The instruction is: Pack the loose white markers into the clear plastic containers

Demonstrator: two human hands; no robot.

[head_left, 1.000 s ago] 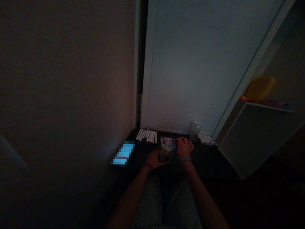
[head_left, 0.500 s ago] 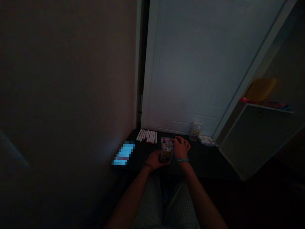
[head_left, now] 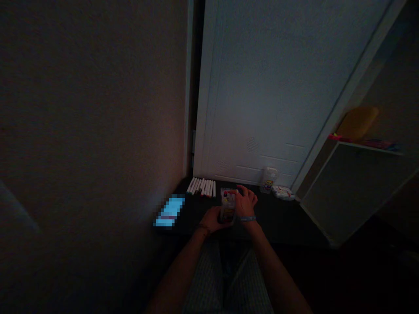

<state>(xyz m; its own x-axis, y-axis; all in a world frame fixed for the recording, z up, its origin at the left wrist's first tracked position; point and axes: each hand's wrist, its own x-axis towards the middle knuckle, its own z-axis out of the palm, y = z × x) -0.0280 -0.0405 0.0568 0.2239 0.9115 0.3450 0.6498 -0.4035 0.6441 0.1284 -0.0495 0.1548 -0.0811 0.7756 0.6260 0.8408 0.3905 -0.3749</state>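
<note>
A clear plastic marker case [head_left: 228, 213] with a dark label stands upright on the dark table, its top open. Several marker caps, pink and yellow among them, show inside its mouth. My left hand [head_left: 212, 219] is closed around the case's lower left side. Over the upper right edge of the case is my right hand [head_left: 245, 204], its index finger stretched across the caps and the other fingers apart. The right thumb is hidden, and no marker shows in that hand. Behind the case, to the left, a row of white markers [head_left: 202, 187] lies side by side.
A lit, blurred-out screen [head_left: 169, 211] lies at the table's left end. Toward the back right are another clear case [head_left: 269, 180] standing upright and a white box [head_left: 283, 192]. A pale door panel [head_left: 255, 109] rises behind the dark table [head_left: 281, 222]. A yellow object [head_left: 357, 123] sits on the right-hand cabinet.
My right hand has shifted slightly left, over the case's mouth, with its index finger reaching across the caps. My left hand and the case have stayed in place.
</note>
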